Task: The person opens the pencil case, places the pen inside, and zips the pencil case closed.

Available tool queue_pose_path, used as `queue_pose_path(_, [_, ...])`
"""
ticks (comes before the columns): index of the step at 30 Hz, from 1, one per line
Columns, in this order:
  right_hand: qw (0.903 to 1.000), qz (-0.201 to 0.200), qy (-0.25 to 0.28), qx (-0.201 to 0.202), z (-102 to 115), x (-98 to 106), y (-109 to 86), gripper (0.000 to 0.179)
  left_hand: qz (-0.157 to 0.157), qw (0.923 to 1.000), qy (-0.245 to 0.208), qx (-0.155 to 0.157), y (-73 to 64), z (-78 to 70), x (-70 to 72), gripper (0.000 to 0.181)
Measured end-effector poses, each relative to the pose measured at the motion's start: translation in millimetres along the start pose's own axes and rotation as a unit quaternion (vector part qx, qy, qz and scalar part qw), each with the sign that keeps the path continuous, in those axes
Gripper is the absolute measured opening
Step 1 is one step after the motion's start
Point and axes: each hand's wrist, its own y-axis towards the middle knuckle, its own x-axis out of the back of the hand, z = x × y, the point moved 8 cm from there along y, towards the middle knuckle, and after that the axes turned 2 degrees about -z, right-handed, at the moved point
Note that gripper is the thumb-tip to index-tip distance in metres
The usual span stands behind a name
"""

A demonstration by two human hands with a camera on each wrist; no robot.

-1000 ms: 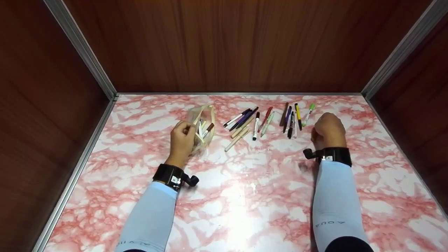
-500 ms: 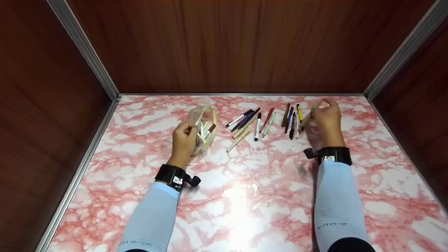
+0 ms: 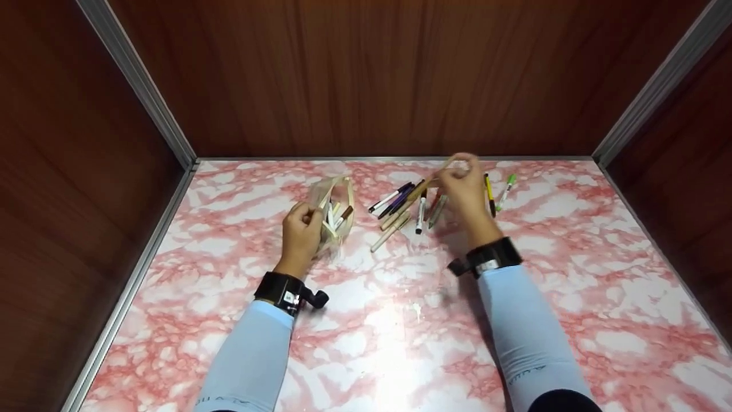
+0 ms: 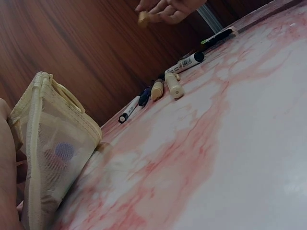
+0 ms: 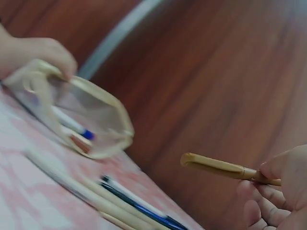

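My left hand (image 3: 301, 232) grips the near-left edge of a translucent mesh pencil pouch (image 3: 318, 191) with cream trim. Its mouth gapes, and several pens and markers show inside, one with a blue tip (image 5: 88, 134) in the right wrist view. Between thumb and fingers my right hand (image 3: 466, 191) pinches a tan pen (image 5: 216, 166), held above the table over the loose pens. In the left wrist view, only the end of that pen (image 4: 143, 19) shows below the right fingers. The back of my left hand hides part of the pouch.
Loose pens lie right of the pouch: two tan pens, among them a near one (image 3: 390, 232), dark pens, and a black-and-white marker (image 3: 421, 213). A yellow-and-black pen (image 3: 489, 194) and a green-capped marker (image 3: 506, 191) lie farther right. Wood-grain walls (image 3: 366, 80) enclose the marbled table.
My right hand picked up the tan pen at the right, lifted it and swung left over the loose pens. My left hand stays at the pouch.
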Motion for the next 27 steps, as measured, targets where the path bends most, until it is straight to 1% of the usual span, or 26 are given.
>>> queue_pose_path(3, [0.9994,0.027,0.017,-0.012,-8.6,-29.7,-10.4,0.045,0.000,1.0000,0.004,-0.001,-0.6,1.2,1.1,0.015])
queue_pose_path(6, [0.9981,0.053,0.023,-0.018,-14.3,-58.6,-20.2,0.044,-0.004,1.0000,0.003,-0.004,-0.3,0.9,2.8,0.015])
queue_pose_path(11, [0.9946,0.098,0.013,-0.033,-26.0,-104.5,-37.8,0.045,-0.015,0.9998,0.000,-0.008,-0.5,0.6,6.1,0.016])
queue_pose_path(15, [0.9931,0.109,-0.001,-0.043,-36.7,-132.7,-52.9,0.043,-0.019,0.9998,-0.003,-0.002,-0.1,0.6,6.4,0.016])
queue_pose_path(19, [0.9896,0.124,0.013,-0.072,-46.4,-155.9,-65.7,0.042,-0.023,0.9996,-0.013,0.005,0.2,0.7,6.6,0.015])
queue_pose_path(21, [0.9856,0.142,0.018,-0.089,-49.6,-166.5,-71.3,0.046,-0.027,0.9995,-0.016,0.006,-0.1,0.8,7.2,0.015])
queue_pose_path(23, [0.9802,0.174,-0.005,-0.094,-49.9,-175.6,-76.7,0.058,-0.031,0.9994,-0.016,0.006,-0.7,0.7,7.7,0.014])
queue_pose_path(25, [0.9703,0.221,-0.031,-0.093,-48.1,-183.6,-82.3,0.065,-0.032,0.9993,-0.016,0.009,-1.6,0.4,7.4,0.013])
queue_pose_path(27, [0.9588,0.265,-0.067,-0.077,-43.2,-186.1,-86.8,0.063,-0.030,0.9993,-0.017,0.014,-2.2,0.9,6.1,0.013])
